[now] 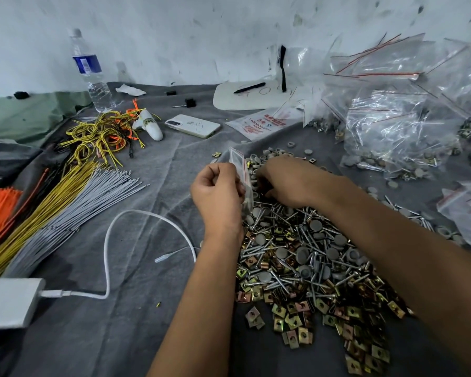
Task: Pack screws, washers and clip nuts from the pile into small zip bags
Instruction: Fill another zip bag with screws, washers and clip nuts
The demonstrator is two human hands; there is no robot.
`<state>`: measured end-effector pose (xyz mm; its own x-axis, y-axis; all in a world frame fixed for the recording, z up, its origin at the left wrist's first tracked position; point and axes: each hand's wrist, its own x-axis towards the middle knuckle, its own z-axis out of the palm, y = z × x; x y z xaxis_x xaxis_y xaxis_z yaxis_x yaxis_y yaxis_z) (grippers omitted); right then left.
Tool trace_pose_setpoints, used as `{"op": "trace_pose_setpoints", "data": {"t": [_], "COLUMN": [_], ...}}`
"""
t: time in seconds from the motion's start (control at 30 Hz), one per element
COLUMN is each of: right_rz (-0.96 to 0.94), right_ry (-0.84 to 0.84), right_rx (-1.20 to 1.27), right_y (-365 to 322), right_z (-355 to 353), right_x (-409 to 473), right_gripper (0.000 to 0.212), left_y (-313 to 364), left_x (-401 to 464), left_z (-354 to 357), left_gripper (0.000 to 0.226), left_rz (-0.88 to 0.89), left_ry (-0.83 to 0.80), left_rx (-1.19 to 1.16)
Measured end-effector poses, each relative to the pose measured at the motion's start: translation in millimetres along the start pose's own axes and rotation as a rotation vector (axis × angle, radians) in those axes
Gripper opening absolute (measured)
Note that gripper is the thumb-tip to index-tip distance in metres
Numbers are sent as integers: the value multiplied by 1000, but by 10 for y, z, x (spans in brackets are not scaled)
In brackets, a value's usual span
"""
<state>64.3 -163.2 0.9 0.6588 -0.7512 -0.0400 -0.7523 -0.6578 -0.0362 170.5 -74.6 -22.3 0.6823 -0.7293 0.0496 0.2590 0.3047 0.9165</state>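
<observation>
Your biggest risk here was spillage: the small zip bag (244, 183) hung upright from a pinch along one edge, so if its mouth sagged shut, pieces dropped in would have bounced back onto the pile (305, 262). Sharp screw tips could also have pierced the thin film. Your left hand (218, 191) had its fingers curled, gripping the bag just above the far end of the pile. Your right hand (286, 180) was curled down into the washers beside the bag; what it held, I cannot tell.
</observation>
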Motion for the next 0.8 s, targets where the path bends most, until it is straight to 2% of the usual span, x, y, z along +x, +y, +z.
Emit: {"op": "trace_pose_setpoints", "data": {"t": [0.13, 0.27, 0.37, 0.47, 0.57, 0.7, 0.8], "right_rz": [-43, -91, -91, -72, -43, -34, -167], "right_ry": [7, 33, 134, 322, 397, 453, 493], "right_rx": [136, 253, 356, 518, 656, 898, 1067], "right_y": [45, 81, 143, 182, 185, 179, 110], "right_z": [12, 64, 65, 41, 14, -83, -184], "right_x": [-32, -67, -143, -254, -345, -482, -559], "right_gripper": [18, 35, 30, 6, 19, 19, 14], "left_y": [-3, -18, -28, -39, -60, -81, -107], "left_x": [6, 11, 14, 29, 29, -6, -33], "left_z": [5, 2, -3, 3, 1, -7, 46], "left_gripper": [30, 32, 33, 32, 28, 20, 14], "left_rz": [13, 30, 35, 33, 22, 13, 30], "left_ry": [3, 0, -4, -2, -38, -171, -232], "left_rx": [6, 15, 27, 28, 81, 197, 307]}}
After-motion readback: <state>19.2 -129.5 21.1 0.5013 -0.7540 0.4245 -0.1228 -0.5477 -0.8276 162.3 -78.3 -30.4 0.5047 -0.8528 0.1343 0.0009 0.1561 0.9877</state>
